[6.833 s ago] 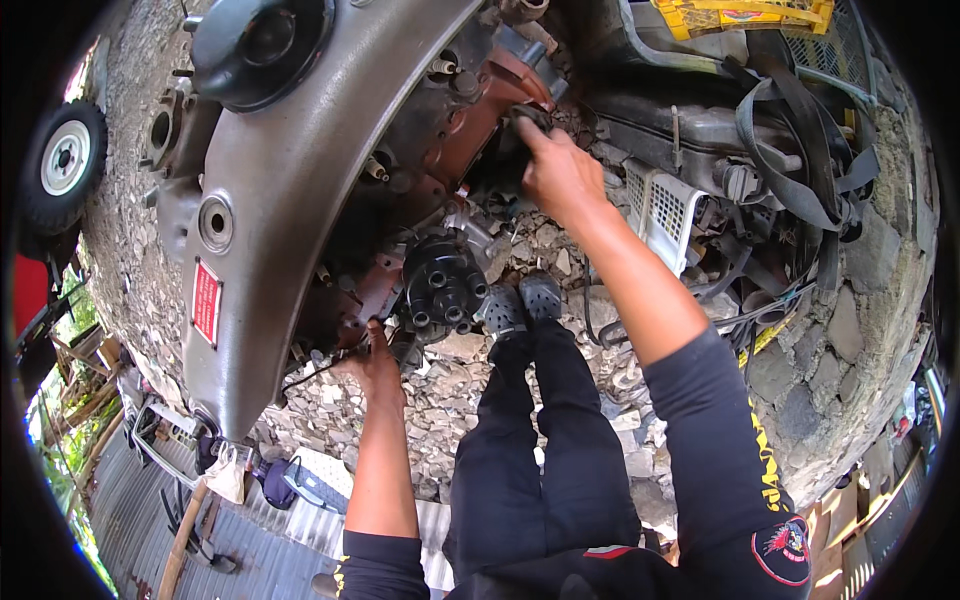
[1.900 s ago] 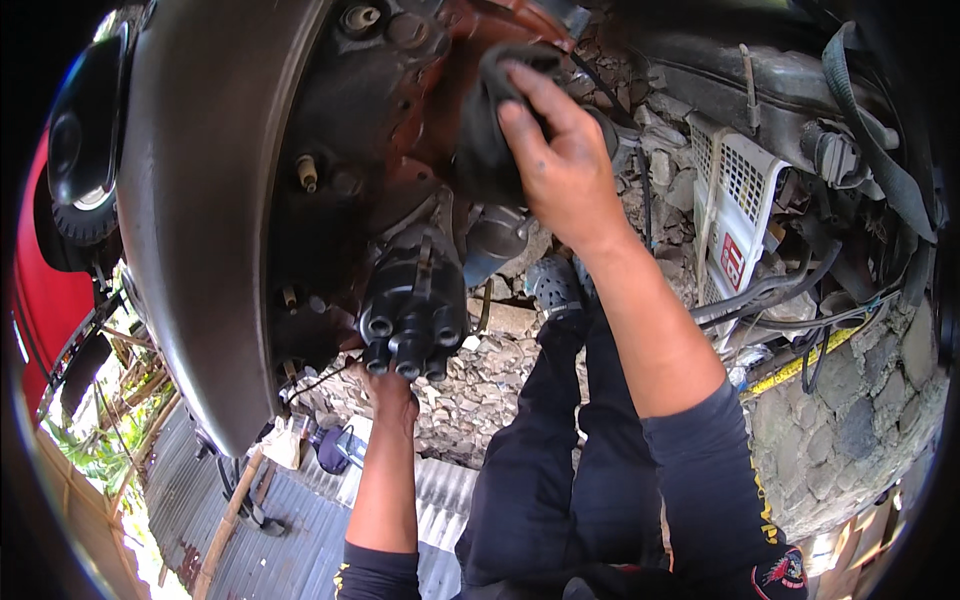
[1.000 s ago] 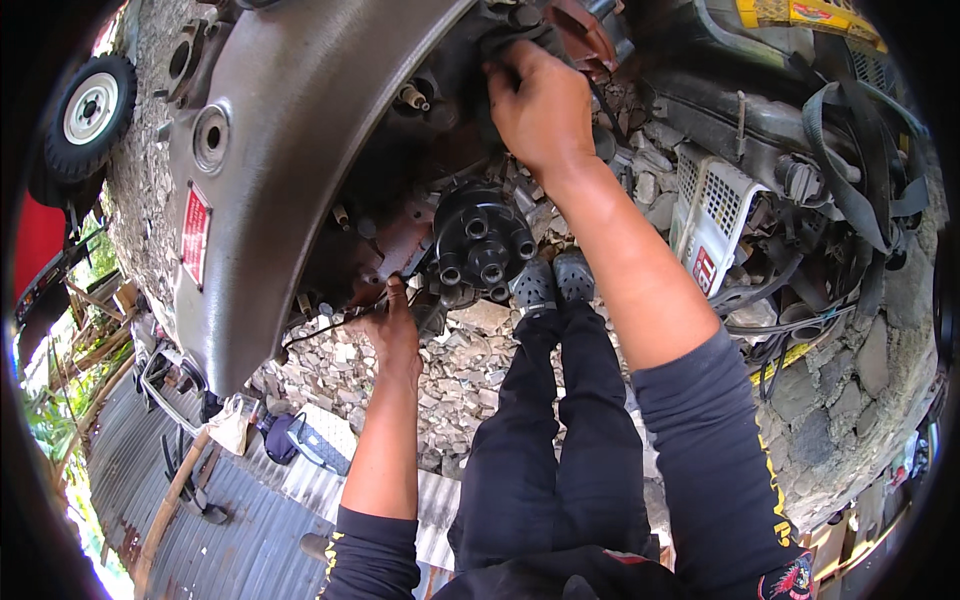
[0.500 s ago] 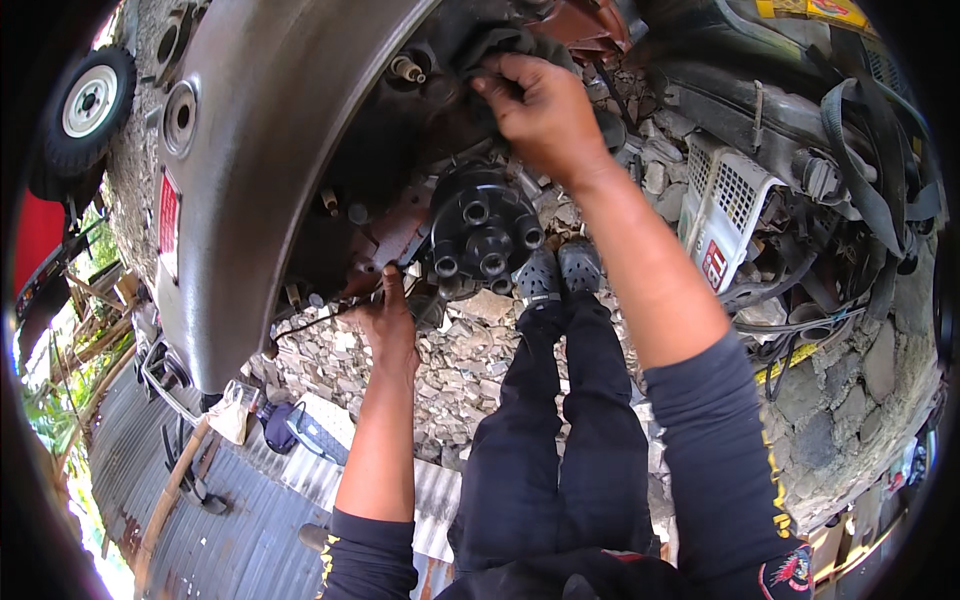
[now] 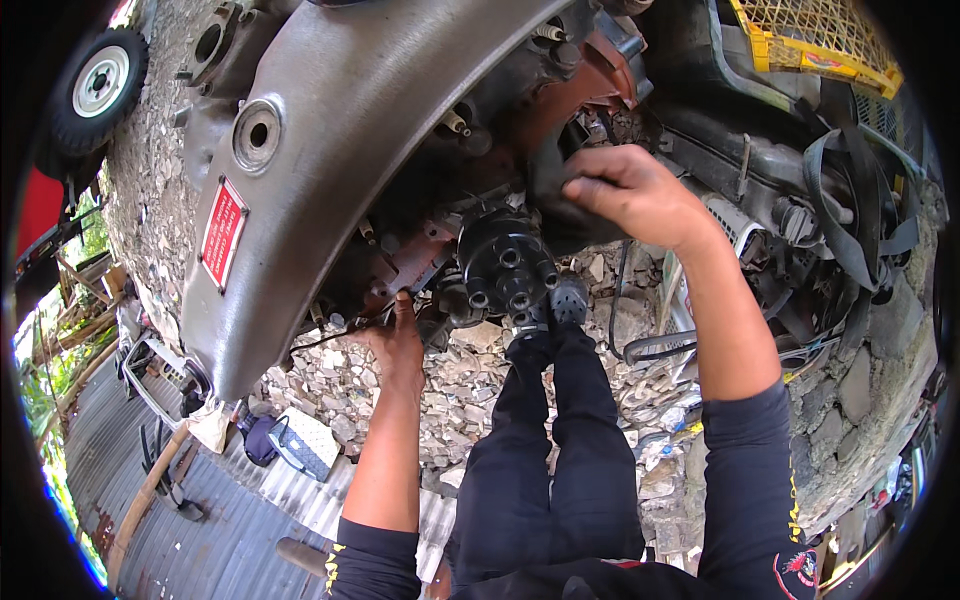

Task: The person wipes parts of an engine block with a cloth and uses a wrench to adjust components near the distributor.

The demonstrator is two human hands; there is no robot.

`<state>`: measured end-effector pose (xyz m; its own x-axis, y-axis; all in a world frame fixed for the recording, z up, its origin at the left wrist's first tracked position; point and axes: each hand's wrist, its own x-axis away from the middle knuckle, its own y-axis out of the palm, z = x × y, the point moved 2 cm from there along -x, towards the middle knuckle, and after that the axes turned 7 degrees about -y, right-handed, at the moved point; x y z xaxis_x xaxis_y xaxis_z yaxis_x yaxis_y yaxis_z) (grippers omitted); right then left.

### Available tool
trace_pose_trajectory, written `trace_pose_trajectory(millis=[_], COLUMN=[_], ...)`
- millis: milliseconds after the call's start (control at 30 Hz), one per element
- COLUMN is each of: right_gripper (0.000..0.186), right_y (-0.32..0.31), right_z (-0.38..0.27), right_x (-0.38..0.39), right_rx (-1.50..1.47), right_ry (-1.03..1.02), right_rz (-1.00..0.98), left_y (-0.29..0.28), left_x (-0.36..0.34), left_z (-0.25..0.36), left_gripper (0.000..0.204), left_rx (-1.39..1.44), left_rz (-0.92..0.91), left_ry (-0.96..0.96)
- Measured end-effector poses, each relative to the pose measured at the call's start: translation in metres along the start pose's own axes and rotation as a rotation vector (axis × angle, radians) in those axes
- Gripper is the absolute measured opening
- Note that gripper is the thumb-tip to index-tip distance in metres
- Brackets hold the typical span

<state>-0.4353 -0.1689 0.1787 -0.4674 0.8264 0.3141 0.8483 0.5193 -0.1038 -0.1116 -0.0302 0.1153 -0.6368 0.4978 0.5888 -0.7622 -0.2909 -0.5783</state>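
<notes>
"Black rag [image 5: 552, 190], where?"
"Bunched in my right hand [image 5: 625, 195], fingers curled on it. Against the engine block [image 5: 420, 262] or just off it, can't tell. Distributor [image 5: 508, 262] is right beside it."

"Left hand [image 5: 393, 345]?"
"Thumb up at the block's near end. Fingers hidden, can't tell if I'm gripping."

"Step?"
"Wiping down the block side, I'd say. Next stroke calls for working the rag round the distributor without tugging it."

"In the way?"
"Distributor itself, sticking out between my hands. Spark plugs [image 5: 457, 123] poke out beside the valve cover [image 5: 310, 200], could snag cloth. Rubble [image 5: 460, 400] underfoot, likely shifty. Straps [image 5: 822, 215] and yellow crate [image 5: 885, 78] lie off beyond my right hand."
</notes>
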Motion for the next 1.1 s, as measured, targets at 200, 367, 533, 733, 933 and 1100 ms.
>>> trace_pose_trajectory(millis=[200,367,533,733,933,1100], right_gripper=[0.034,0.031,0.028,0.028,0.031,0.028], right_y=[0.021,0.016,0.025,0.019,0.024,0.021], right_z=[-0.026,-0.042,-0.048,-0.035,-0.021,0.037], right_x=[-0.014,-0.034,-0.041,-0.038,-0.043,-0.011], right_rx=[-0.05,0.198,0.242,0.17,0.004,-0.68], right_ry=[0.018,-0.048,-0.027,-0.238,0.091,0.239], right_rz=[-0.116,-0.195,-0.197,-0.185,0.12,0.273], left_y=[0.001,0.002,0.003,0.004,0.003,0.002], left_x=[0.004,-0.003,0.002,0.009,0.009,0.008], left_z=[-0.001,-0.008,0.002,0.008,0.011,0.006], left_gripper=[0.065,0.07,0.072,0.073,0.073,0.07], left_rx=[0.019,0.013,0.075,0.081,0.132,0.085], left_rz=[0.013,0.038,0.021,-0.01,-0.072,-0.022], left_ry=[0.014,-0.005,-0.02,-0.039,0.011,0.0])
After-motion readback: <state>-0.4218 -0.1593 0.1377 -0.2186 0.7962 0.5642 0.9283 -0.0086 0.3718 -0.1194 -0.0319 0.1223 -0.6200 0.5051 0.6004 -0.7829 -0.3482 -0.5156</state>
